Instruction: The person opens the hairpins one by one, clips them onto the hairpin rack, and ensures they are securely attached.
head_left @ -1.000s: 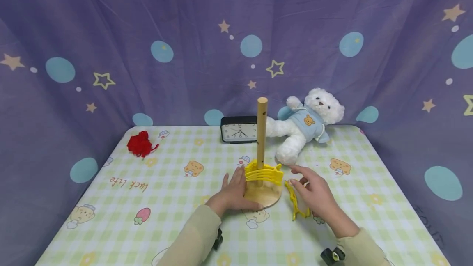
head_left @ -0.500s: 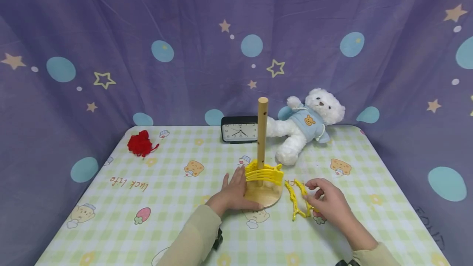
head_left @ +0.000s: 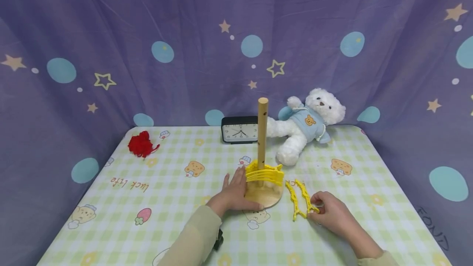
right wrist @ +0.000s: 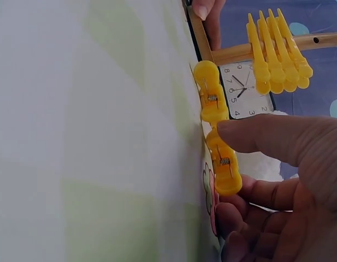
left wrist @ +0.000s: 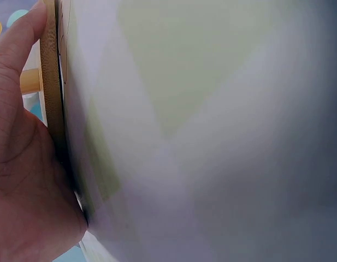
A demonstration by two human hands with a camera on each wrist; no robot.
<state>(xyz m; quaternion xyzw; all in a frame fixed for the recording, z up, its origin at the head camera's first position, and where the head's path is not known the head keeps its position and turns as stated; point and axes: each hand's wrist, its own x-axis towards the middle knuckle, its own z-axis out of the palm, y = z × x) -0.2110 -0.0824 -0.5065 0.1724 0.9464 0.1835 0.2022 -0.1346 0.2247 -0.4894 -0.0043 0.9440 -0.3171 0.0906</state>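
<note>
A wooden stand [head_left: 262, 134], a round base with an upright post, stands near the table's middle. Several yellow hair clips [head_left: 264, 175] hang together around its lower post. My left hand [head_left: 232, 194] holds the rim of the base [left wrist: 52, 82], fingers along its left side and thumb across the front. To the right of the stand lie two more yellow clips side by side, the left one [head_left: 293, 200] untouched. My right hand [head_left: 334, 212] has thumb and fingers about the spring end of the right clip [right wrist: 225, 161], pinching it at the table surface.
Behind the stand are a black desk clock [head_left: 239, 129] and a white teddy bear [head_left: 308, 122] in a blue top. A tangle of red yarn [head_left: 141, 144] lies at the far left. A purple curtain [head_left: 196, 32] hangs behind the checked table [head_left: 177, 216].
My right hand has moved right and toward me, from above the two loose clips to the near end of the right one. The left hand and the stand stay put.
</note>
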